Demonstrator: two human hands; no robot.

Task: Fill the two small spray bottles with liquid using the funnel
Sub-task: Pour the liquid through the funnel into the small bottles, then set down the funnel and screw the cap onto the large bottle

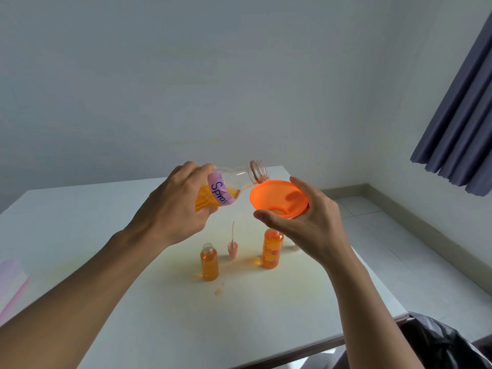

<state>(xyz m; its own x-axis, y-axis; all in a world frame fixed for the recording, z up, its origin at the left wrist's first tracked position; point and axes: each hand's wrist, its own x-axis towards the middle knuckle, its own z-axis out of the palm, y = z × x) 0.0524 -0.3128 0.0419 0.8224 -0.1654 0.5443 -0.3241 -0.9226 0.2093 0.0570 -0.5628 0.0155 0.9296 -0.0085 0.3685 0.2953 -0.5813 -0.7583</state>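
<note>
My left hand (170, 206) is wrapped around the clear plastic supply bottle with the purple "Spray" label (226, 187), tipped nearly level with its open neck pointing right, over the left rim of the bright orange plastic funnel (278, 198). The orange liquid sits mostly at the bottle's base end under my fingers; a little shows at the lip, and I cannot tell whether a stream is running. My right hand (306, 222) pinches the funnel from the right, thumb at the near rim and fingers behind the far side, holding it up in the air.

Below the funnel and slightly left of my right hand stands the small flower-printed spray bottle (272, 249) on the white table (80, 235), filled high with orange liquid. The funnel spout looks clear of its neck, though my hand hides the gap. To the left, nearer me, the small plain spray bottle (209, 263) stands uncapped and nearly full. Between them a pink pump head with its dip tube (232, 246) stands on the table. Orange drops (219, 290) lie near the plain bottle.

I judge this to be a top-up pour at the second bottle. Next I need the spout seated in a neck before tilting further, and a slow pour, since both are close to brimming.
</note>
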